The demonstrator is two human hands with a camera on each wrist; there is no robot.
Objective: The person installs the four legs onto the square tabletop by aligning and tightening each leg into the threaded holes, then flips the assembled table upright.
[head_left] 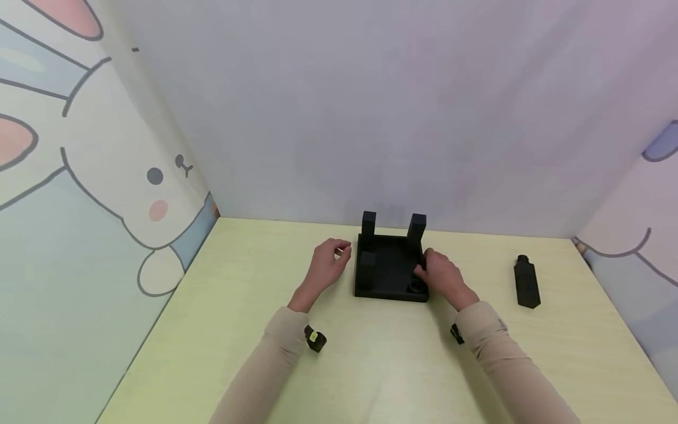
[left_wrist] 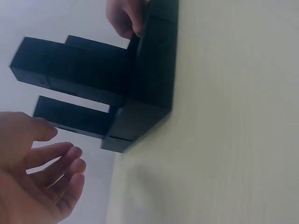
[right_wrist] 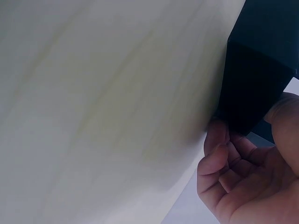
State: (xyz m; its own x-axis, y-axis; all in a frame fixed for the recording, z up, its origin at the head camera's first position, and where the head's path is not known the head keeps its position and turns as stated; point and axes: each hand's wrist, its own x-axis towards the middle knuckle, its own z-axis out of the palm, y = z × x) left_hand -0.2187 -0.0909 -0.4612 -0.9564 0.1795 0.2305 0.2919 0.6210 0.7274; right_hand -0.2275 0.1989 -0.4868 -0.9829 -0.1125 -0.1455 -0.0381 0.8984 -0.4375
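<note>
A black square tray with a low rim lies on the table, near the back wall. Two upright posts rise from its far side, the left post and the right post. Inside, a small round ring sits in the near right corner. My right hand grips the tray's right side, thumb over the rim and fingers curled against the outer wall, as the right wrist view shows. Just left of the tray, my left hand hovers with loosely bent fingers and holds nothing.
A flat black bottle-shaped piece lies on the pale wooden table, right of my right hand. A plain wall closes off the back, and side walls with cartoon pictures stand left and right.
</note>
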